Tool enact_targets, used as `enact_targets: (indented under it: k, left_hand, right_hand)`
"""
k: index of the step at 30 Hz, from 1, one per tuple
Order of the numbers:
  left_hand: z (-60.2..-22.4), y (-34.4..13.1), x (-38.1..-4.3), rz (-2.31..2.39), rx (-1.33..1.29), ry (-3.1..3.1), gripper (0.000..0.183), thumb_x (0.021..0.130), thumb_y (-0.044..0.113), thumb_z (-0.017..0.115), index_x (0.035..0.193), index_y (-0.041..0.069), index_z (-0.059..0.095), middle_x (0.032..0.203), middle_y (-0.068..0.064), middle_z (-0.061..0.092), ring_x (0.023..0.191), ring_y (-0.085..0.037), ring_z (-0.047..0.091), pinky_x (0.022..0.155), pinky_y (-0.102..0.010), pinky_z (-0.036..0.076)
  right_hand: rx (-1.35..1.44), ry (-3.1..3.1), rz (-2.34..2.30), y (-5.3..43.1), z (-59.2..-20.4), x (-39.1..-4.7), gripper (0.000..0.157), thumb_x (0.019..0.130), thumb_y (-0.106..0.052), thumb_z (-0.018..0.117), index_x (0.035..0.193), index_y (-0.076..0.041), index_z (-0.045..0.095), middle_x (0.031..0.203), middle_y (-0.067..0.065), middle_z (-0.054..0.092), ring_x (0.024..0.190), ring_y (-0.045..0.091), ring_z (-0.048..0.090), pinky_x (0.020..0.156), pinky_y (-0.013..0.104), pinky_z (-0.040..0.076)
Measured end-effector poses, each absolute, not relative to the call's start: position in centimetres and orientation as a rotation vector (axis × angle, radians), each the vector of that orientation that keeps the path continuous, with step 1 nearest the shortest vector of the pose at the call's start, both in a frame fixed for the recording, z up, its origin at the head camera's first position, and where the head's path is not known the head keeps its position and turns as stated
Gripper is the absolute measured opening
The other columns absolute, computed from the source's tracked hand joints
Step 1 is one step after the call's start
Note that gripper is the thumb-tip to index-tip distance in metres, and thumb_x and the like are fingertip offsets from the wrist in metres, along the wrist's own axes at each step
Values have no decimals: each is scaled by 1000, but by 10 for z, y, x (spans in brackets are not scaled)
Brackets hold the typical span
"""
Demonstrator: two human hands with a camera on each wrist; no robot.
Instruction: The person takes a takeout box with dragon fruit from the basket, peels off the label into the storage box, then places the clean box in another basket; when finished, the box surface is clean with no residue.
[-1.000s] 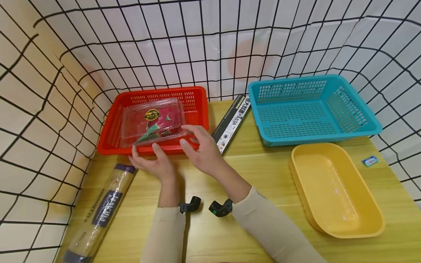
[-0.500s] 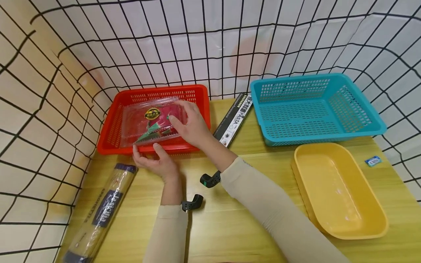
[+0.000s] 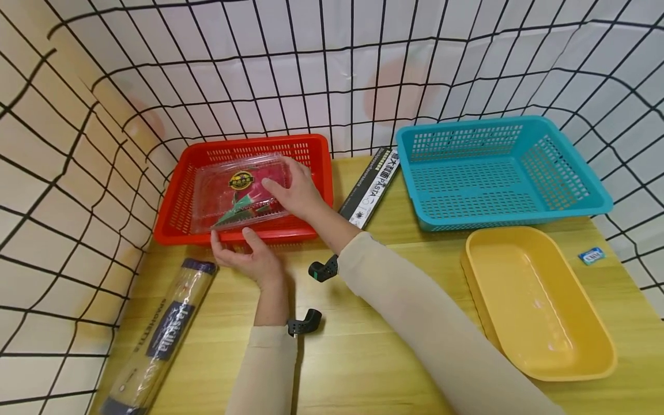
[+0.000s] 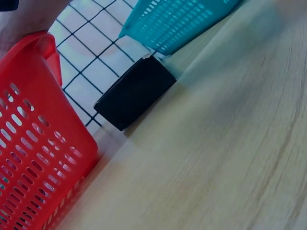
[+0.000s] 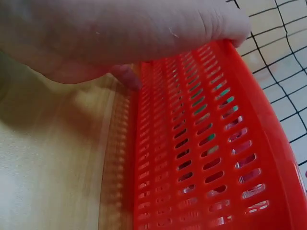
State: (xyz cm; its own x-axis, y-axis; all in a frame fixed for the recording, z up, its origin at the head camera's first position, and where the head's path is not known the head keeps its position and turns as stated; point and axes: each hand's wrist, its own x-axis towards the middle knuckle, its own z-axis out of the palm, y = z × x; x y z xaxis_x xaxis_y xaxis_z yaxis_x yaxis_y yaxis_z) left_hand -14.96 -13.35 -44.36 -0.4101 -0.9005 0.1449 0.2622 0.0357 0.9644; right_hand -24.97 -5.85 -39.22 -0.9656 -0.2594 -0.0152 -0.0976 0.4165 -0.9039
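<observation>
A clear plastic fruit box (image 3: 240, 196) with a round black-and-yellow label lies tilted in the red basket (image 3: 173, 222). Pink and green show through it. My right hand (image 3: 298, 190) holds the box's right end, thumb on the lid and the other fingers at the edge, partly hidden. At the basket's front, my left hand (image 3: 254, 262) has its thumb and a finger spread apart at the rim. In the right wrist view, one digit of the left hand (image 5: 168, 33) reaches the rim and another touches low on the slotted wall.
A black-and-white pasta box (image 3: 369, 187) lies right of the red basket, beside a teal basket (image 3: 422, 222). A yellow tub (image 3: 539, 300) stands front right, near a small blue packet (image 3: 592, 255). A spaghetti pack (image 3: 161, 334) lies front left. Black wire mesh (image 3: 353, 89) borders the table.
My right hand has moved forward and left from the basket's front rim onto the fruit box's right end. My left hand and the box have hardly moved.
</observation>
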Motion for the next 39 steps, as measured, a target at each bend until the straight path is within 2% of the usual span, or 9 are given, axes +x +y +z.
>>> enact_targets:
  k: [8, 12, 16, 20, 26, 30, 35, 39]
  left_hand:
    - [-442, -132, -151, -1575, 716, -1359, 64, 95, 11, 65, 151, 7, 33, 155, -10, 31, 145, -20, 29, 125, -39, 27]
    - [-439, -132, -150, -1589, 697, -1356, 67, 95, 11, 66, 152, 6, 32, 156, -11, 29, 146, -22, 27, 126, -45, 25]
    - [-438, -133, -149, -1619, 686, -1353, 71, 94, 12, 68, 153, 7, 29, 157, -10, 26, 147, -21, 26, 127, -45, 25]
    - [-437, -133, -148, -1626, 693, -1359, 72, 95, 11, 68, 154, 8, 28, 157, -9, 25, 148, -20, 25, 127, -44, 26]
    - [-438, -134, -149, -1612, 707, -1375, 71, 95, 12, 68, 155, 8, 28, 158, -11, 25, 148, -21, 24, 127, -44, 24]
    - [-451, -139, -154, -1600, 711, -1377, 73, 95, 13, 69, 155, 11, 28, 159, -9, 24, 148, -21, 24, 127, -43, 25]
    - [-468, -146, -159, -1577, 721, -1399, 73, 94, 19, 71, 155, 17, 29, 157, -2, 26, 146, -14, 26, 124, -35, 27]
    - [-472, -147, -159, -1567, 712, -1409, 73, 94, 22, 72, 154, 17, 30, 157, -1, 27, 145, -12, 27, 122, -32, 29]
  right_hand:
    - [-282, 2453, -1517, -61, -395, -256, 93, 90, -57, 68, 163, -31, 16, 168, 10, 20, 149, 37, 34, 115, 61, 41]
    - [-273, 2402, -1537, -62, -394, -257, 95, 90, -58, 68, 163, -32, 14, 167, 11, 23, 149, 36, 34, 116, 61, 39]
    - [-257, 2368, -1546, -63, -394, -259, 95, 91, -57, 68, 163, -30, 12, 165, 12, 28, 148, 35, 36, 118, 60, 36]
    - [-254, 2381, -1512, -65, -396, -261, 94, 92, -55, 67, 163, -28, 12, 163, 14, 31, 147, 34, 39, 120, 56, 36]
    - [-254, 2399, -1478, -66, -397, -261, 84, 96, -48, 65, 161, -26, 17, 154, 13, 44, 140, 32, 47, 118, 53, 40]
    - [-245, 2396, -1462, -66, -399, -261, 82, 98, -46, 64, 161, -26, 17, 155, 13, 45, 141, 31, 48, 119, 52, 40]
    - [-258, 2397, -1458, -66, -399, -260, 81, 99, -43, 64, 161, -23, 17, 155, 13, 46, 142, 31, 47, 120, 49, 39]
    - [-255, 2398, -1459, -65, -399, -258, 80, 99, -41, 65, 160, -22, 18, 155, 12, 47, 142, 30, 48, 120, 48, 39]
